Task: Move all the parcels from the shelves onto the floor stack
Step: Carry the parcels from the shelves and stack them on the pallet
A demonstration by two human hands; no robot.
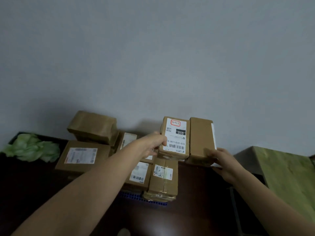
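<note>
A pile of brown cardboard parcels lies on the dark floor against a grey wall. My left hand [153,144] grips the left side of a labelled parcel [176,137] on top of the pile, its white label marked 010. Right beside it stands a plain brown parcel [201,138]; my right hand [219,160] holds its near right corner. Below them lie a taped parcel [164,178] and a labelled one [139,173]. To the left are a flat parcel with a white label [81,155] and a taped brown parcel [92,126] on top.
A blue perforated crate edge [141,199] shows under the pile. Green crumpled material [30,148] lies in a dark box at the left. A large greenish carton [281,171] stands at the right. Dark floor [196,201] spreads in front.
</note>
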